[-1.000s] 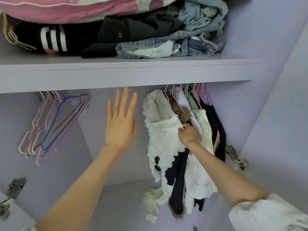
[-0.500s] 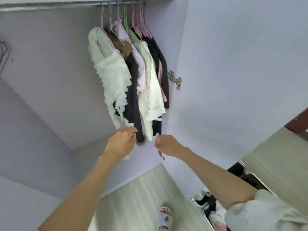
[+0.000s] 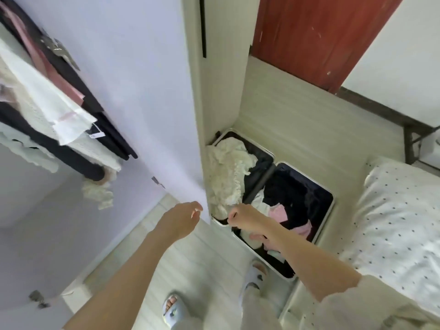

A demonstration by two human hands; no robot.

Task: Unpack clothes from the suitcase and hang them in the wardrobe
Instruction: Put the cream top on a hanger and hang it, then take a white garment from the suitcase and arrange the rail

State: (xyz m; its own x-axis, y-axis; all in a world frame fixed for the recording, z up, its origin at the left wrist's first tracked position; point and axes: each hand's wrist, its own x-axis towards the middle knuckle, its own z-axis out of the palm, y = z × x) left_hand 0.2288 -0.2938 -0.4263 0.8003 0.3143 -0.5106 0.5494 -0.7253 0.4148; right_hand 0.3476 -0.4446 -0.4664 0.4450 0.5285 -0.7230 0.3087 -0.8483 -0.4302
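Stood at the open wardrobe door (image 3: 152, 96), the landmark for what follows. Left of the door, inside the wardrobe, hung garments (image 3: 47, 110) in white, black and pink, already on the rail side. Right of the door, on the pale floor (image 3: 297, 129), lay the suitcase (image 3: 329, 206), opened flat in two halves, wedged between door edge and bed (image 3: 400, 222).

Held both hands empty, out in front, at the door's lower edge. Left hand (image 3: 181, 222) just left of that edge, fingers loosely curled inward, thumb near fingertips, gripping nothing. Right hand (image 3: 245, 216) just right of the edge, curled into a loose fist, also gripping nothing, hovering over the near rim of the case.

In the half nearer the door, a heap of cream ruffled clothing (image 3: 228, 172); in the half nearer the bed, dark clothes with pink pieces (image 3: 285, 210).

Judged the turning relation thus: clothing lay below and beyond the right hand's knuckles, away from the door. Case's long axis ran diagonally away from the door's foot toward the bed. Right hand plainly nearer; probably the one to reach down first, left following across the door edge.
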